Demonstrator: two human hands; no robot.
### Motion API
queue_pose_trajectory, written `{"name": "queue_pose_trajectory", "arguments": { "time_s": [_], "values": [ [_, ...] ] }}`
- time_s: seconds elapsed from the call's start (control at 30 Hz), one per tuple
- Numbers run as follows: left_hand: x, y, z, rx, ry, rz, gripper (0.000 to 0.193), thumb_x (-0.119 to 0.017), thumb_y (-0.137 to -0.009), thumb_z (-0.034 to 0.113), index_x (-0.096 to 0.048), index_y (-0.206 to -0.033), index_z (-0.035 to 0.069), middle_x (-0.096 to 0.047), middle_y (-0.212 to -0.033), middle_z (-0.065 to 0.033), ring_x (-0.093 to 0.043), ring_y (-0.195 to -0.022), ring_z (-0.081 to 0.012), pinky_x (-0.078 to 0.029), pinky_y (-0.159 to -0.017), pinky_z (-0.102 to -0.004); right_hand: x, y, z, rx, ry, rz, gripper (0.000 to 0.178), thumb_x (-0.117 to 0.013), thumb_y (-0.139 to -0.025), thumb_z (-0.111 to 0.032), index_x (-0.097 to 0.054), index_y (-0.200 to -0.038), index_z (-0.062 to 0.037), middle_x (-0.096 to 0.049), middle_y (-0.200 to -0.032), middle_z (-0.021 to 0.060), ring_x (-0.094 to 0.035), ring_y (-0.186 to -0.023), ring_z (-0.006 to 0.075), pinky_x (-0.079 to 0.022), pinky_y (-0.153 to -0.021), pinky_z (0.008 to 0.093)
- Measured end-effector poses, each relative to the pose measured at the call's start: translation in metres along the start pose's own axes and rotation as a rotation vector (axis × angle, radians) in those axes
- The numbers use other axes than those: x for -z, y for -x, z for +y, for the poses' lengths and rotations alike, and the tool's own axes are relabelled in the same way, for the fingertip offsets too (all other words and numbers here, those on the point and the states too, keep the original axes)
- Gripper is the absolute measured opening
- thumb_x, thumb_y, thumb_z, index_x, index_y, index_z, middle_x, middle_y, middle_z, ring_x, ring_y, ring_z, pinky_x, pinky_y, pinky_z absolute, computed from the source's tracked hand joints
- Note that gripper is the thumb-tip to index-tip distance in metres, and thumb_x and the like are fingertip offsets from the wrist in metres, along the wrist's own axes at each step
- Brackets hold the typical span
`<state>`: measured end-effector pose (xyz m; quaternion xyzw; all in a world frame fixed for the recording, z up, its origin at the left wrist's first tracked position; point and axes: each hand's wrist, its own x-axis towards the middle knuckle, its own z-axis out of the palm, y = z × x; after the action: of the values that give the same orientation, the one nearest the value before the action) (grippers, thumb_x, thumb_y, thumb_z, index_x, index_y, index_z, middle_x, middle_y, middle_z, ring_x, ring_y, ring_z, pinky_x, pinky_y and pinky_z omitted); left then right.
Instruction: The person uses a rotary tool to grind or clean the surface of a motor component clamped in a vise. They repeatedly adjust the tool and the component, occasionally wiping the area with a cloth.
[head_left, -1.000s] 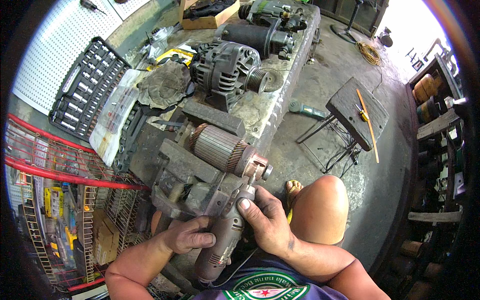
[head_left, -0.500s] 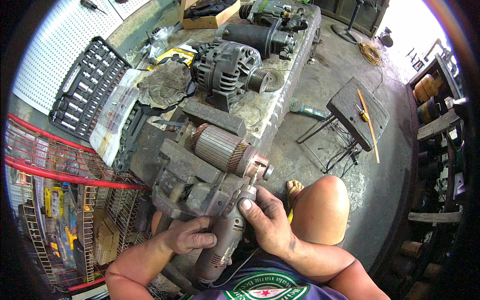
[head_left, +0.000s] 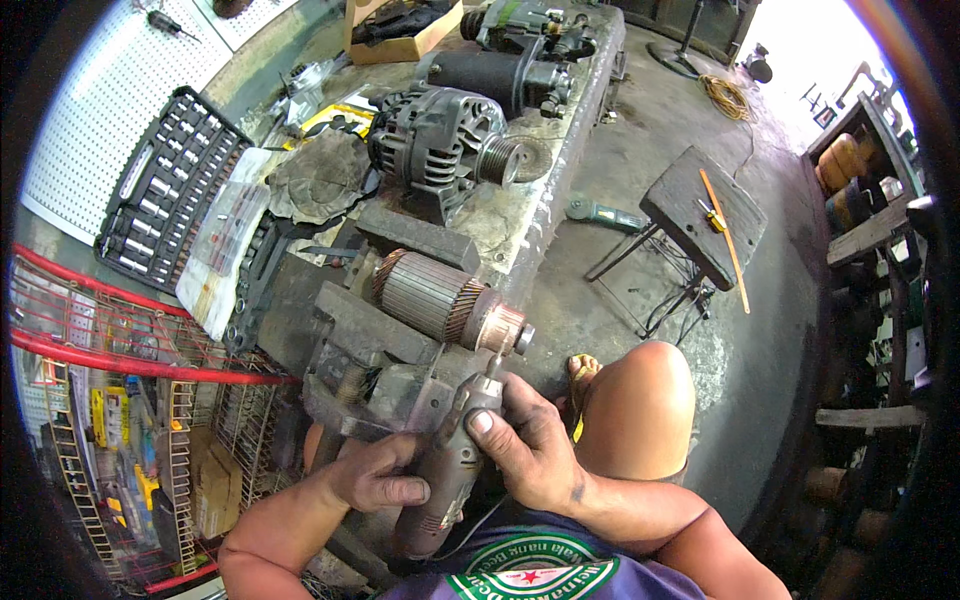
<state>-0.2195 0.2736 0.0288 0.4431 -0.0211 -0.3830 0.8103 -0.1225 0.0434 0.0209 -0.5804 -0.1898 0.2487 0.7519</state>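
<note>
Both my hands are closed round a dark grey rotary tool (head_left: pixel 447 480). My left hand (head_left: pixel 385 478) grips its body from the left side. Higher up, near the nose, my right hand (head_left: pixel 522 440) holds it with the thumb along the top. The tool's thin bit (head_left: pixel 496 364) reaches the copper commutator (head_left: pixel 499 324) of a motor armature (head_left: pixel 430 294); whether it touches I cannot tell. A bench vise (head_left: pixel 385 325) holds the armature on its side between its jaws.
An alternator (head_left: pixel 440 140) and a starter motor (head_left: pixel 495 80) lie farther along the bench. An open socket set (head_left: pixel 170 190) leans at the left above a red wire rack (head_left: pixel 150 365). To the right stand a stool (head_left: pixel 690 215) with a hacksaw blade (head_left: pixel 724 240) and an angle grinder (head_left: pixel 607 214).
The whole scene has shifted slightly left and up. The rotary tool's nose has moved a little left and down, and more of the bright copper commutator shows.
</note>
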Motion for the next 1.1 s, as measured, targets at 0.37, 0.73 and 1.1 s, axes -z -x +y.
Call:
{"name": "queue_pose_trajectory", "arguments": {
  "time_s": [0.37,0.73,1.1],
  "values": [
    [0.001,-0.013,-0.009,-0.085,-0.61,0.038,0.083,-0.071,-0.092,0.046,-0.048,-0.152,-0.008,-0.067,-0.135,-0.0199,-0.065,-0.122,-0.0308,-0.05,-0.107,-0.044,0.006,0.023,0.007,0.111,0.161,-0.037,0.039,-0.066,-0.106,-0.026,-0.055,-0.13,0.0036,-0.071,-0.104,0.0217,-0.073,-0.096,0.0316,-0.057,-0.085,0.044],
    [0.006,-0.017,-0.017,0.007,-0.528,0.003,0.07,-0.069,-0.086,0.049,-0.065,-0.132,-0.003,-0.073,-0.12,-0.0151,-0.07,-0.111,-0.0265,-0.055,-0.1,-0.0407,0.013,0.027,0.025,-0.004,-0.1,-0.107,0.04,-0.057,-0.114,-0.029,-0.056,-0.139,0.0019,-0.07,-0.103,0.0149,-0.07,-0.089,0.0206,-0.057,-0.077,0.0374],
    [-0.005,-0.015,-0.007,0.015,-0.452,0.15,0.07,-0.072,-0.087,0.047,-0.061,-0.135,-0.002,-0.07,-0.127,-0.0173,-0.067,-0.116,-0.0267,-0.053,-0.103,-0.0424,0.029,0.008,0.01,-0.343,-0.205,-0.305,0.055,-0.07,-0.106,-0.023,-0.052,-0.149,0.0062,-0.073,-0.116,0.0133,-0.071,-0.1,0.0175,-0.06,-0.087,0.0348]
  ]
}}
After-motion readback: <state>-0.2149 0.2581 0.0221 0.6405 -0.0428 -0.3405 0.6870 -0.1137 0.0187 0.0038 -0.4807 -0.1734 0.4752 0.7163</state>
